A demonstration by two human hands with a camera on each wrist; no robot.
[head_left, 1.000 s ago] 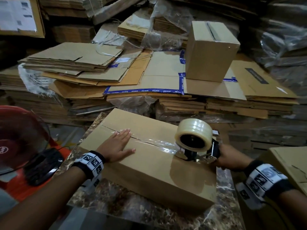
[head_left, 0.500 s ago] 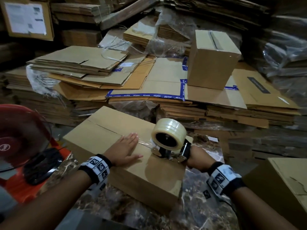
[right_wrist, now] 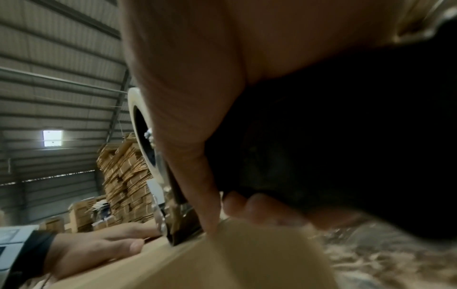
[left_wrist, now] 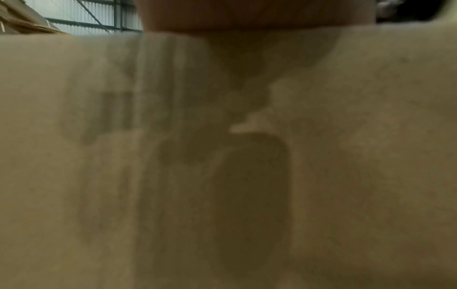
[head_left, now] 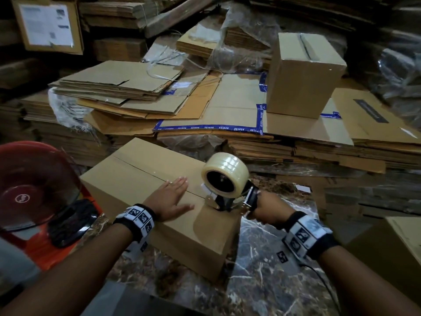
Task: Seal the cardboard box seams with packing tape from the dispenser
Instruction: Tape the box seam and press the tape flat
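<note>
On the marble counter the light, stiff cardboard box lay pinned under the flat, open left hand, while at its 4 o'clock corner the right hand gripped the tape dispenser by its handle.

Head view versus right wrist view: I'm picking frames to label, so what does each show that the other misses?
Only the head view shows the whole box top with its open seam, the right hand from outside, the marble table, the red fan and the small upright box.

Only the right wrist view shows the right hand's fingers curled under the dispenser's dark handle, and the warehouse roof.

Both show the tape dispenser at the box's near end and the left hand flat on the box.
</note>
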